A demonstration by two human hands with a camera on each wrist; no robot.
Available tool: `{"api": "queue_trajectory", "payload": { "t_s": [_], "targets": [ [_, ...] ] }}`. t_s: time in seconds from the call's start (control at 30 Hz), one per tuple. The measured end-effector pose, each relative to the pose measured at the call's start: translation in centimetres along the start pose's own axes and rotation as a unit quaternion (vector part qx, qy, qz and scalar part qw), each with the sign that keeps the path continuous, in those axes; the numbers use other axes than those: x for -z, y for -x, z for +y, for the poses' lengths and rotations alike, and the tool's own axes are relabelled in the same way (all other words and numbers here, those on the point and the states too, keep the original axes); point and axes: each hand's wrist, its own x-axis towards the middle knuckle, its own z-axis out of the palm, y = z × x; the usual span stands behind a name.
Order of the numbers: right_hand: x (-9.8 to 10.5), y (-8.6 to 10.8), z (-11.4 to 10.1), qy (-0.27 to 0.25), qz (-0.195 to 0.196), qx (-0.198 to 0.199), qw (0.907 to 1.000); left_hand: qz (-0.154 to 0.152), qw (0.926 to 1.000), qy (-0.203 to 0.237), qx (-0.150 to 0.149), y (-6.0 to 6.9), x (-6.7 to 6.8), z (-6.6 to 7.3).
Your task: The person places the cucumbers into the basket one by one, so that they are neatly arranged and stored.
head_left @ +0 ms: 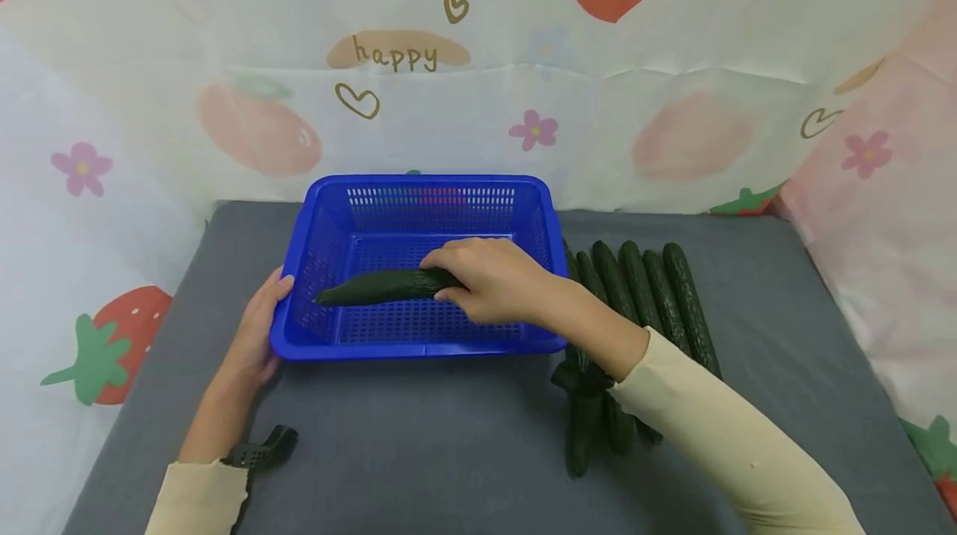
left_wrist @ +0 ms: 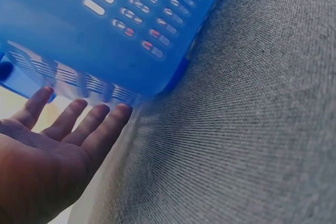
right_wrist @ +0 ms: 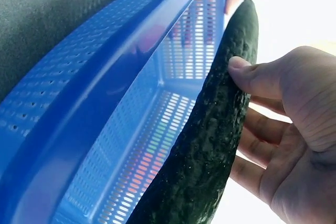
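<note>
A dark green cucumber (head_left: 381, 287) is held level above the inside of a blue perforated basket (head_left: 422, 350). My right hand (head_left: 493, 279) grips it near its right end, thumb on one side and fingers on the other in the right wrist view. At the basket's left side is my left hand (head_left: 257, 327); its fingers (left_wrist: 90, 124) are extended, and their tips meet the outer wall in the left wrist view. Several more cucumbers (head_left: 689, 311) lie side by side to the right of the basket, partly hidden under my right forearm.
A grey cloth (head_left: 419, 444) covers the table. Behind it hangs a pale curtain (head_left: 478, 128) printed with strawberries, flowers and hearts. A black strap (head_left: 262, 449) is on my left wrist. Near the right forearm, some cucumbers (head_left: 585, 427) overlap others.
</note>
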Motion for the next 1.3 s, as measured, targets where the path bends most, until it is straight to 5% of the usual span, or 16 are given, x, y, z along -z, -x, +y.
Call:
{"api": "queue_trajectory", "payload": {
  "t_s": [0.5, 0.97, 1.3],
  "targets": [
    [-0.9, -0.1, -0.4, -0.011, -0.029, -0.028, 0.9991, -0.009, 1.0000, -0.003, 0.001, 0.0, 0.2, -0.3],
    [-1.0, 3.2, 1.2, -0.018, -0.002, -0.065, 0.9977, -0.023, 0.9992, -0.033, -0.003, 0.3, 0.4, -0.2],
    [-1.3, 6.1, 2.5, -0.029, 0.060, -0.079, 0.9946, -0.023, 0.9985, -0.050, -0.001, 0.1, 0.4, -0.2]
  ]
}}
